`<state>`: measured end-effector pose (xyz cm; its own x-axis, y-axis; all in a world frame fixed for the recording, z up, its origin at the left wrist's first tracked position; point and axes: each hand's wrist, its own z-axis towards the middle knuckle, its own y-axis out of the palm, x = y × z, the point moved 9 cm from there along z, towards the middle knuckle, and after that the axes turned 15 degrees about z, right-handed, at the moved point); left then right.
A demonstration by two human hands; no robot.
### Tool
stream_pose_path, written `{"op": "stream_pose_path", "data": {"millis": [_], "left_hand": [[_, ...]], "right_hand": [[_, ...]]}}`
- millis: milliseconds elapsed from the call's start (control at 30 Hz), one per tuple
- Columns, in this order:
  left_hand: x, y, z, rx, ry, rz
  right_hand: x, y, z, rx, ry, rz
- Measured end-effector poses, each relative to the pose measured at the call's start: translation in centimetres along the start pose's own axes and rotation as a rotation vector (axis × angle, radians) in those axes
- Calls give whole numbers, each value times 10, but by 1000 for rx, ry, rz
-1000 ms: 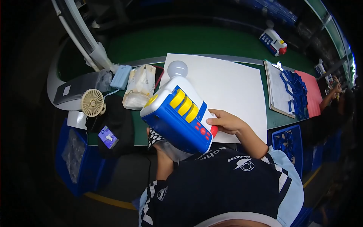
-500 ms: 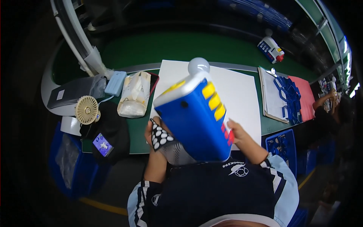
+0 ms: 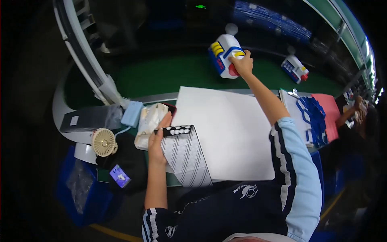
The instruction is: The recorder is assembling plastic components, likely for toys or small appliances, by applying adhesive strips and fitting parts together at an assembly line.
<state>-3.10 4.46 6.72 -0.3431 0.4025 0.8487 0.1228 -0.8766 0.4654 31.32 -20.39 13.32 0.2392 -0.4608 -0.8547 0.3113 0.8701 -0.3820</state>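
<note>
My right hand [image 3: 242, 64] reaches far forward, its fingers closed on the red-tipped end of a blue-and-white plastic toy [image 3: 225, 45]. Yellow keys line the toy's side, and a pale ball tops it. The toy is over the green surface [image 3: 169, 74] beyond the worktable; I cannot tell whether it rests there. My left hand [image 3: 156, 147] grips a long sticker sheet [image 3: 187, 159] near the table's left side. White dots on black show at its upper end, while the rest is pale backing with grey diagonal print.
A white board [image 3: 238, 133] covers the middle of the table. On the left lie a tissue pack [image 3: 151, 121], a light-blue case [image 3: 132, 114] and a small fan [image 3: 104, 142]. Blue plastic parts [image 3: 312, 117] lie on a clipboard at right. Another similar toy [image 3: 295, 69] stands farther back.
My right hand has carried the toy from in front of my chest forward over the green surface. The sticker sheet in my left hand now shows its printed backing.
</note>
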Motion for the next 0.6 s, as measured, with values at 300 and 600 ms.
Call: {"op": "stream_pose_path", "data": {"millis": [300, 600], "left_hand": [[-18, -14, 10, -22, -118, 331], [3, 15, -11, -277, -155, 515]], "right_hand": [[18, 52, 28, 31, -149, -305], [38, 29, -211, -729, -495, -351]]}}
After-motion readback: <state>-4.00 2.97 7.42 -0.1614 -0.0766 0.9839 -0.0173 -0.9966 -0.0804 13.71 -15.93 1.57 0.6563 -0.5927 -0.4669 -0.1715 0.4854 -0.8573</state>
